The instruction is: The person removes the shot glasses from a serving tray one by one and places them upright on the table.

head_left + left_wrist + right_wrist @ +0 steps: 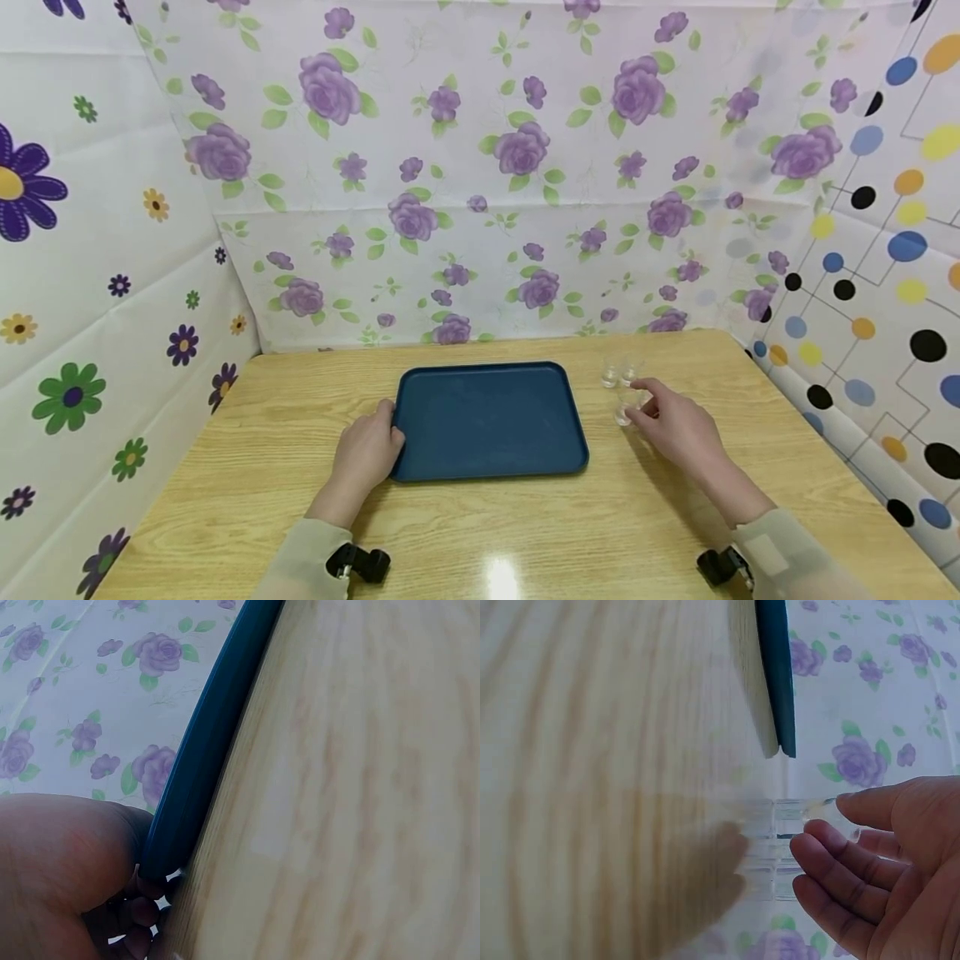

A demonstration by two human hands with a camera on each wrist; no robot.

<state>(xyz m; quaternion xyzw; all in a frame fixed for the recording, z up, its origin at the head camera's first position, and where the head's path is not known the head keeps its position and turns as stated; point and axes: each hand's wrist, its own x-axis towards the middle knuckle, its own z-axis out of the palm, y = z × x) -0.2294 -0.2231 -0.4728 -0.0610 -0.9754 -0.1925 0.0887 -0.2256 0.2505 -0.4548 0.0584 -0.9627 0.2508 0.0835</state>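
The left hand (pixel 365 450) grips the left rim of a dark blue tray (pixel 487 421), which lies flat on the wooden table. In the left wrist view, the thumb side rests over the tray's edge (pixel 199 750) and the fingers curl underneath. Right of the tray, the right hand (pixel 678 421) has thumb and fingers around a small clear shot glass (pixel 622 414), pinching it near its rim. That glass (pixel 789 817) stands on the table, partly covered by the fingers. Just behind it stand two more clear shot glasses, one at the left (pixel 609 375) and one at the right (pixel 630 372).
The light wooden table (pixel 480 525) reaches back to a cloth wall with purple roses (pixel 521 150). Flower-patterned cloth (pixel 75 250) hangs on the left, and dotted cloth (pixel 885 275) on the right. A small black device sits on each wrist, at the left (pixel 358 563) and right (pixel 723 567).
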